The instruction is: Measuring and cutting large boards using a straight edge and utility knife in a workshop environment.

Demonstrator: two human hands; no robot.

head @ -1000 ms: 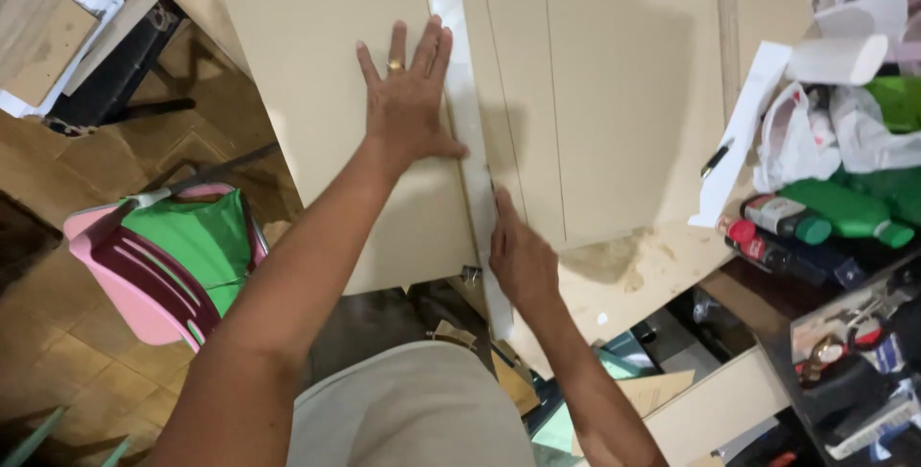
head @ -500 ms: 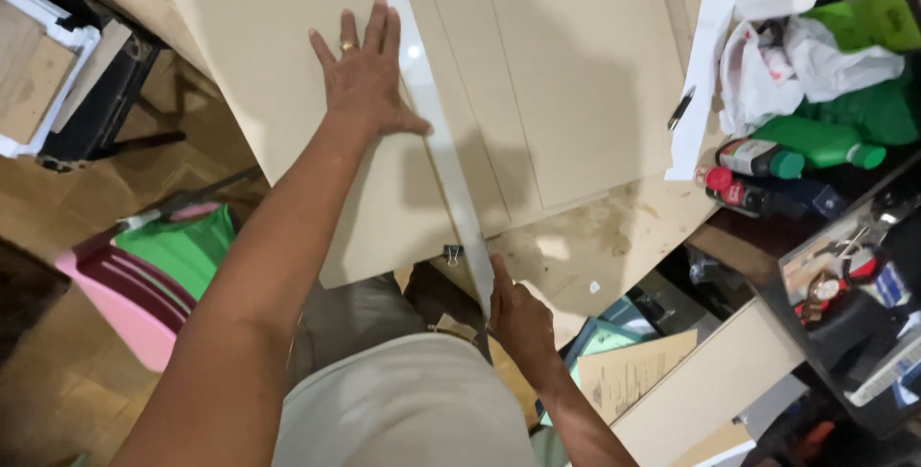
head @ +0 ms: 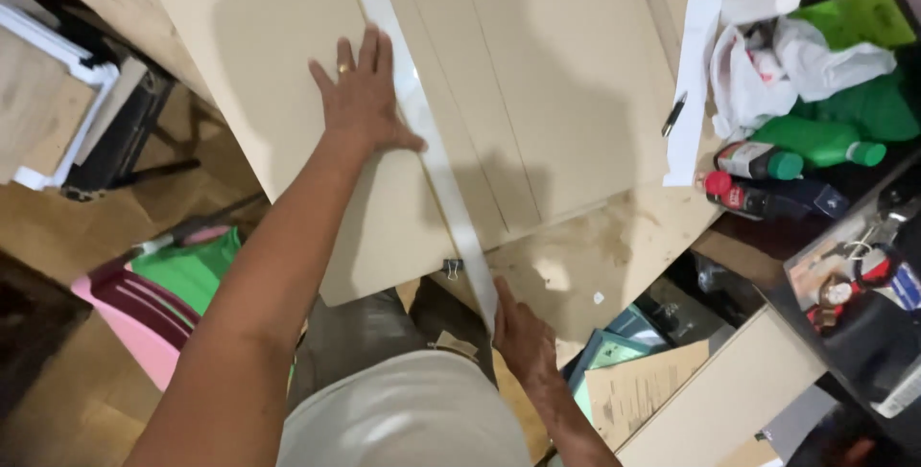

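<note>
The left hand (head: 363, 98) lies flat, fingers spread wide, pressing on a smooth beige board (head: 278, 64), with a ring on one finger. Its thumb touches a long white strip (head: 422, 141) that runs across the board from twelve o'clock down to six. The right hand (head: 523, 338) closes around the strip's near end, just past the board's edge. A small black clip (head: 451, 266) sits on that edge beside the strip.

The board rests on a rough, stained wooden tabletop (head: 614, 246). At three o'clock lie a white paper sheet (head: 693, 93) with a dark pen (head: 673, 114), crumpled white bags (head: 767, 64), a green bottle (head: 815, 141) on its side, and a dark bottle with a red cap (head: 758, 194). At eight o'clock, on the floor, stands a pink basket (head: 144, 333) holding something green. At five o'clock, brown paper (head: 643, 390) rests among clutter.
</note>
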